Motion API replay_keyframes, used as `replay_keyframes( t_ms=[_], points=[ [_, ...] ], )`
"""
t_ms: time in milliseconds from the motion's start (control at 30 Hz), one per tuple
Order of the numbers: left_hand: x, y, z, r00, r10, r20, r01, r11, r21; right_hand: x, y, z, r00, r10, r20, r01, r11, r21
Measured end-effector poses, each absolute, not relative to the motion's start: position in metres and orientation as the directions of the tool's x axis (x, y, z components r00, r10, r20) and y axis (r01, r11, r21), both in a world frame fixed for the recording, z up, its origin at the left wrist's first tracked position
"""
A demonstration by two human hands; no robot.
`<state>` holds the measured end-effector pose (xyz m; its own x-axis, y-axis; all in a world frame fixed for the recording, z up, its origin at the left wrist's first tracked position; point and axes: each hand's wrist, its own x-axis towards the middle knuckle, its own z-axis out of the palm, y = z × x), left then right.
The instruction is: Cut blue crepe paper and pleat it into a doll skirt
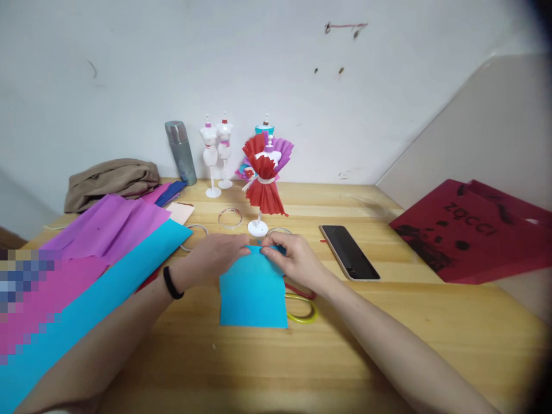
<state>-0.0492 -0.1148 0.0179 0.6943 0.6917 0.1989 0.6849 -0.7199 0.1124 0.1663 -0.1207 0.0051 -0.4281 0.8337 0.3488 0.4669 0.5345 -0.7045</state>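
A piece of bright blue crepe paper (253, 299) lies over the table in front of me, its far edge raised between my hands. My left hand (218, 256), with a black band on the wrist, has its thumb and fingers closed at the far left of that edge. On the other side, my right hand (293, 256) pinches the far right corner, fingers curled. Partly under the paper are scissors with a yellow-green handle (308, 316). Just beyond my hands stands a small white mannequin in a red pleated paper dress (265, 184), a purple fan behind its shoulder.
Bare white mannequins (210, 152) and a grey flask (181, 152) stand by the wall. Purple crepe paper (107, 230), a long blue sheet (107, 293) and brown cloth (112, 181) lie left. Rightward are a phone (350, 253) and a red bag (470, 236). A tape ring (230, 217) lies behind.
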Motion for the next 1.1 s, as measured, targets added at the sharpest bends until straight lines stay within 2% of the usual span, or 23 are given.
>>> replay_keyframes(
  t_ms=[233, 367, 467, 567, 733, 933, 1100],
  points=[
    [-0.063, -0.105, 0.033, 0.652, 0.729, 0.207, 0.642, -0.677, 0.361, 0.171, -0.117, 0.01, -0.364, 0.872, 0.327, 0.416, 0.466, -0.781],
    [-0.069, -0.1, 0.039, 0.587, 0.778, 0.224, 0.662, -0.62, 0.421, 0.175, -0.114, 0.009, -0.346, 0.88, 0.326, 0.432, 0.458, -0.777],
    [-0.076, -0.095, 0.043, 0.477, 0.817, 0.323, 0.681, -0.576, 0.453, 0.178, -0.114, 0.01, -0.355, 0.865, 0.355, 0.463, 0.492, -0.737],
    [-0.077, -0.098, 0.045, 0.493, 0.746, 0.448, 0.619, -0.662, 0.422, 0.179, -0.116, 0.012, -0.394, 0.831, 0.393, 0.507, 0.553, -0.661],
    [-0.059, -0.114, 0.039, 0.675, 0.545, 0.498, 0.501, -0.833, 0.232, 0.176, -0.12, 0.01, -0.467, 0.748, 0.471, 0.561, 0.663, -0.496],
    [-0.044, -0.117, 0.022, 0.673, 0.619, 0.405, 0.577, -0.782, 0.236, 0.172, -0.125, 0.008, -0.5, 0.67, 0.55, 0.56, 0.734, -0.385],
    [-0.046, -0.114, 0.021, 0.646, 0.631, 0.43, 0.576, -0.772, 0.268, 0.172, -0.124, 0.009, -0.489, 0.689, 0.535, 0.521, 0.722, -0.455]
  ],
)
